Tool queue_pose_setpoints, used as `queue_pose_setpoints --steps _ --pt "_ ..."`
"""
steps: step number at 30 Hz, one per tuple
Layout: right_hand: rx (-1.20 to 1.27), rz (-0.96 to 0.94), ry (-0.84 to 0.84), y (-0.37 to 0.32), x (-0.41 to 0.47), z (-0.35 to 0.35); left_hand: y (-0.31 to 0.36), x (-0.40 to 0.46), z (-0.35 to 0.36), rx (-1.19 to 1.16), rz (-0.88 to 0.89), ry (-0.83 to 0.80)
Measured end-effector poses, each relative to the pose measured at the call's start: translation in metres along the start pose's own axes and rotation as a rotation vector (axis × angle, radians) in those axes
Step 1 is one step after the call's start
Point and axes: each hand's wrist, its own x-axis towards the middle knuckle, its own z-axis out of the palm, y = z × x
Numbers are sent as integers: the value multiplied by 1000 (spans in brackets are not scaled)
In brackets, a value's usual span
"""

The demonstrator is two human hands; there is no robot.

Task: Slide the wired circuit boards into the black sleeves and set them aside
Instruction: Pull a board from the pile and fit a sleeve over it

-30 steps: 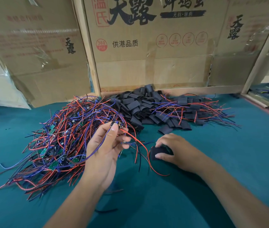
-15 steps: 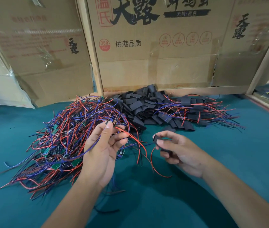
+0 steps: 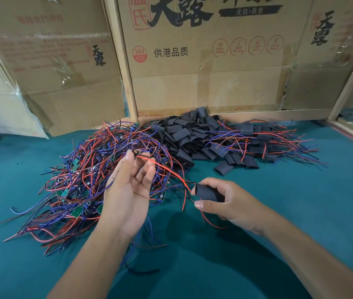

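**Sleeve and board held above the bench**

While the left hand (image 3: 128,190) pinches a wired circuit board (image 3: 139,152) by its thin red wires, the right hand (image 3: 225,203) grips a matte black sleeve (image 3: 206,192), tubular, over the teal felt bench (image 3: 300,201).

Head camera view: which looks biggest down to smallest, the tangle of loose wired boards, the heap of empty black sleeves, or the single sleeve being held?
1. Tangle of wired boards, widest by far.
2. Heap of black sleeves, though it lies farther back, so the gap is unsure.
3. Single sleeve in the right hand, clearly smallest.
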Motion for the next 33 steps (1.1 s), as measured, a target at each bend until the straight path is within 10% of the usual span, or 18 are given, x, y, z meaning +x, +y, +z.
queue_pose_setpoints --steps 33 --pt "331 -36 -78 1 -1 22 8 -1 1 -110 -15 13"
